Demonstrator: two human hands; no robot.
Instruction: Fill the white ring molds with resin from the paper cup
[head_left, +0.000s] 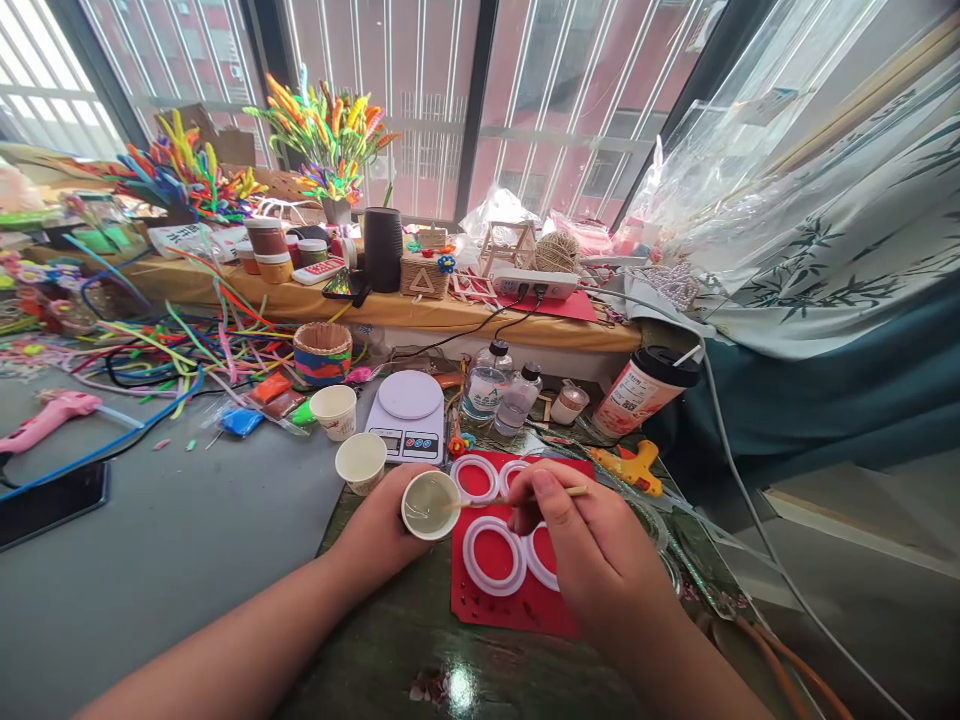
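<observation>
My left hand (390,515) is wrapped round the side of a paper cup (431,506) of cloudy, clear-looking liquid, held just left of the red sheet (517,612); my right hand (592,525) has thumb and fingers pinched on a thin wooden stick (574,491), its far end reaching to the cup's right rim, tip hard to make out.

Under my right hand, white ring molds (494,556) lie on the red sheet, some partly hidden by my fingers; at far left, a dark phone (54,503) on the grey surface, a pink glue gun (51,420) beyond it.

Farther out, two more paper cups, a nearer one (361,462) and a farther one (333,412); to their right a white kitchen scale (406,415); then two clear bottles with black caps, one labelled (486,382), the other (517,400) to its right; a yellow glue gun (637,468) and a large lidded drink cup (645,392) at right.

Farthest, on the ledge, a black speaker (382,250) and a white power strip (536,284).
</observation>
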